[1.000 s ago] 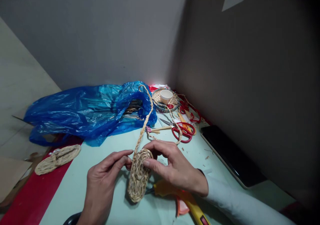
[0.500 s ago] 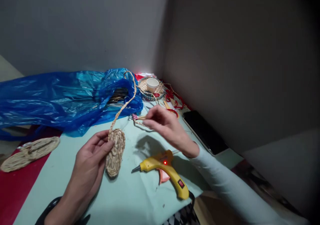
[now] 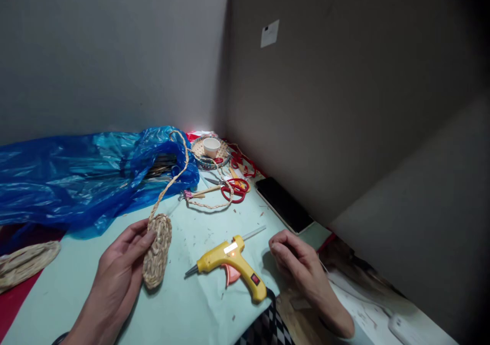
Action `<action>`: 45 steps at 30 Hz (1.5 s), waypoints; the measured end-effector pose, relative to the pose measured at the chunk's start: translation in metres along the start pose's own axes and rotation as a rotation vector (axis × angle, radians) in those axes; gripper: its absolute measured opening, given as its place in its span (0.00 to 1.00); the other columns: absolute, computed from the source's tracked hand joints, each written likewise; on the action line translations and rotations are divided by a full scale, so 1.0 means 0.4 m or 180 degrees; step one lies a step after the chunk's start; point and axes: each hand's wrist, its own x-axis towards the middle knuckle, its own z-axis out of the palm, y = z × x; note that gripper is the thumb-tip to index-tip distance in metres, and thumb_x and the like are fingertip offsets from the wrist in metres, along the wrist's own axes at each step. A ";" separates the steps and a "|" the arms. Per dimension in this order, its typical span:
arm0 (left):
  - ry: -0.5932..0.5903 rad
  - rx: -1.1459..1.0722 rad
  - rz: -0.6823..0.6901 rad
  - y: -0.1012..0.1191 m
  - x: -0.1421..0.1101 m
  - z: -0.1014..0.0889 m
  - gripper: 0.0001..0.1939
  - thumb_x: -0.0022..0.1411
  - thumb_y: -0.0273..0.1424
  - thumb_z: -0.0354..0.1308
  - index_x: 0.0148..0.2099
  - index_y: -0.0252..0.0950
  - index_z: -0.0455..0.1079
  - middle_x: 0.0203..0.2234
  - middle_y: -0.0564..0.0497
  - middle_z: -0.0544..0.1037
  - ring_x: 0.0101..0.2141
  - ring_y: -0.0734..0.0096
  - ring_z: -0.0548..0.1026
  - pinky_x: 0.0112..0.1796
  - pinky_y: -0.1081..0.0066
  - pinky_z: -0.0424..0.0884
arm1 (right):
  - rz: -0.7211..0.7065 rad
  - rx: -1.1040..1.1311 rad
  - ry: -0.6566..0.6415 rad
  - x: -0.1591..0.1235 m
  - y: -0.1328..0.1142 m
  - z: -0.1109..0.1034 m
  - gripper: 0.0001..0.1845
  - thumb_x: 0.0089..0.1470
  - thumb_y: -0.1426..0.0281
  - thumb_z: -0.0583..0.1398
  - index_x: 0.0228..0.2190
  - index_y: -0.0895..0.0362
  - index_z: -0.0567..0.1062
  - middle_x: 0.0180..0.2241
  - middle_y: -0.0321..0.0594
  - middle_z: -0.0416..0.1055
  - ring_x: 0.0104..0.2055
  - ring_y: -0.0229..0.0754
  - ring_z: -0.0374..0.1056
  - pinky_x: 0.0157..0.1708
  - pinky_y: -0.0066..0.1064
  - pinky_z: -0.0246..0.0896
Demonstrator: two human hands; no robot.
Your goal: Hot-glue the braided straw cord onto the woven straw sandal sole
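Observation:
My left hand (image 3: 128, 263) pinches a small woven straw sole (image 3: 157, 253) between thumb and fingers, holding it upright above the table. From its top a braided straw cord (image 3: 168, 184) runs up over the blue bag and loops down toward the scissors. My right hand (image 3: 296, 263) is over the table's right edge with its fingers curled together; whether anything is in them is hidden. Between my hands lies a yellow glue gun (image 3: 229, 263), its nozzle pointing left, a clear glue stick (image 3: 254, 232) out of its back and its light on.
A blue plastic bag (image 3: 88, 176) spreads across the back left. Red-handled scissors (image 3: 238, 191), a woven tray (image 3: 197, 146) with a white cup (image 3: 211, 147), and a black phone (image 3: 283, 204) lie toward the wall. Another woven straw piece (image 3: 28, 266) is at far left.
My right hand has moved from near the scissors toward the right front, past the glue gun. The view has shifted, and my left hand still holds the sole.

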 end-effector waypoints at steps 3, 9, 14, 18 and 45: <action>0.0011 0.0021 -0.0010 -0.001 0.001 -0.002 0.16 0.46 0.26 0.73 0.41 0.39 0.79 0.35 0.51 0.81 0.32 0.70 0.79 0.32 0.79 0.79 | 0.0021 0.0232 0.0045 -0.005 0.002 0.026 0.18 0.64 0.55 0.58 0.28 0.54 0.66 0.20 0.25 0.54 0.20 0.32 0.49 0.20 0.26 0.44; 0.0038 0.0045 -0.0099 -0.010 0.006 -0.005 0.11 0.54 0.24 0.67 0.41 0.41 0.79 0.37 0.51 0.82 0.30 0.70 0.80 0.31 0.78 0.79 | 0.0058 0.0541 0.0082 0.002 -0.005 0.057 0.19 0.61 0.54 0.60 0.28 0.52 0.63 0.18 0.23 0.55 0.16 0.30 0.49 0.17 0.25 0.43; 0.0051 0.0031 -0.0172 -0.013 0.007 -0.007 0.11 0.54 0.24 0.66 0.40 0.41 0.79 0.36 0.51 0.82 0.29 0.69 0.80 0.31 0.75 0.81 | -0.0024 0.0440 0.0062 0.006 -0.007 0.058 0.17 0.61 0.58 0.61 0.27 0.54 0.64 0.19 0.26 0.61 0.17 0.30 0.53 0.19 0.25 0.46; -0.0006 0.0044 -0.0143 -0.016 0.009 -0.008 0.13 0.52 0.23 0.68 0.41 0.40 0.79 0.35 0.51 0.82 0.29 0.69 0.80 0.31 0.74 0.81 | -0.0128 0.0362 -0.0003 0.009 0.002 0.065 0.13 0.63 0.58 0.59 0.33 0.52 0.63 0.22 0.27 0.64 0.18 0.31 0.56 0.20 0.25 0.50; -0.0319 0.0271 0.0493 0.015 -0.016 -0.007 0.20 0.51 0.35 0.73 0.46 0.39 0.77 0.36 0.51 0.81 0.37 0.69 0.78 0.38 0.76 0.73 | 0.0478 -0.2260 -0.1275 0.028 -0.109 0.073 0.12 0.56 0.58 0.60 0.34 0.52 0.77 0.30 0.42 0.77 0.31 0.48 0.71 0.31 0.33 0.63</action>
